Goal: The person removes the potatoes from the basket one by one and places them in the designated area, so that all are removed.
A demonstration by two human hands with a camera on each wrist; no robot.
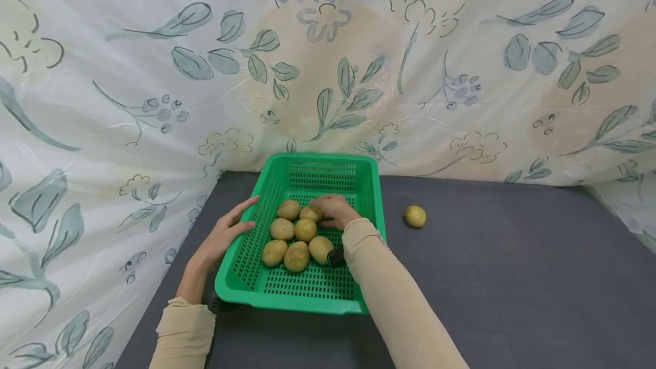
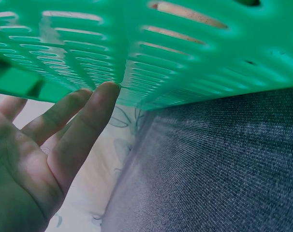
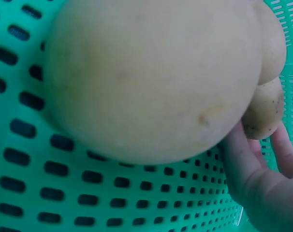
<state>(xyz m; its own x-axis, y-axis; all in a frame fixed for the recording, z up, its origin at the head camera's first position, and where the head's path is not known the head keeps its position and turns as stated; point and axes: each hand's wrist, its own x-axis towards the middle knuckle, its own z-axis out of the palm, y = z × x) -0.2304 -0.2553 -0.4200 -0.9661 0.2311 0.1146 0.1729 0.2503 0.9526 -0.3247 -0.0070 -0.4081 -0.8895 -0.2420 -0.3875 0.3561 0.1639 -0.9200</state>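
A green plastic basket (image 1: 299,304) with slotted walls holds several potatoes (image 1: 297,257) grouped on its floor. My right hand (image 1: 335,209) reaches inside, fingers at the back potato (image 1: 310,213) on the right of the group. In the right wrist view, the thumb and fingers (image 3: 255,179) lie around that potato (image 3: 263,113), while a nearer potato (image 3: 151,82) fills much of the picture. At the basket's left side is my left hand (image 1: 225,238). Its extended fingers (image 2: 91,121) touch the outer wall (image 2: 151,72) near the rim.
A single potato (image 1: 415,216) lies on the dark grey table (image 1: 502,278), right of the basket. Flower-patterned sheeting (image 1: 328,73) hangs behind the table and along its left side. A small black device (image 1: 336,256) sits below my right wrist.
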